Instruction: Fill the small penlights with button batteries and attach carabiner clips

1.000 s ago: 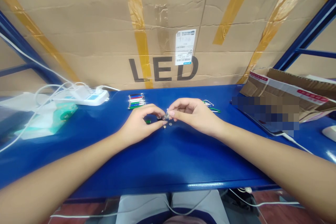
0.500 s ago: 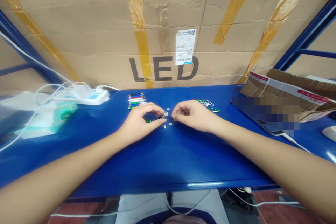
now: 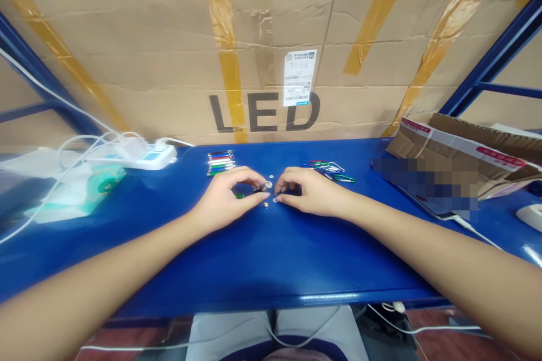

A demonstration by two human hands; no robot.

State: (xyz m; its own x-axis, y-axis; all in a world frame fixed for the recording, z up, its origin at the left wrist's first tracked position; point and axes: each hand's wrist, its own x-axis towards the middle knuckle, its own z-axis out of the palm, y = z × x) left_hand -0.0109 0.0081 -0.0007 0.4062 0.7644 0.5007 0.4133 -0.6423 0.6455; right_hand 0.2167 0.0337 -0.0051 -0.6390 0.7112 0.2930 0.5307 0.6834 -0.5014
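Observation:
My left hand (image 3: 231, 194) pinches a small dark cylinder with a round silver end (image 3: 266, 185), which looks like a mini flashlight part; a green bit (image 3: 239, 196) shows inside the hand. Facing it, my right hand (image 3: 307, 190) rests low on the table, fingers curled with a gap before the thumb. Its thumb tip touches or covers part of a small pale disc (image 3: 275, 199). Another pale disc (image 3: 271, 176) lies beyond the hands. A small coppery round piece (image 3: 266, 205) sits just below the left fingertips.
Several coloured mini flashlights (image 3: 220, 162) lie in a row at the back left of the blue table (image 3: 271, 259). Carabiners (image 3: 332, 167) are heaped behind my right hand. A power strip (image 3: 156, 155), a tissue pack (image 3: 95, 183), a phone (image 3: 427, 203) and a carton (image 3: 457, 144) stand around.
My right hand has shifted slightly left and down, its fingertips reaching the pale disc. My left hand keeps its hold in nearly the same place.

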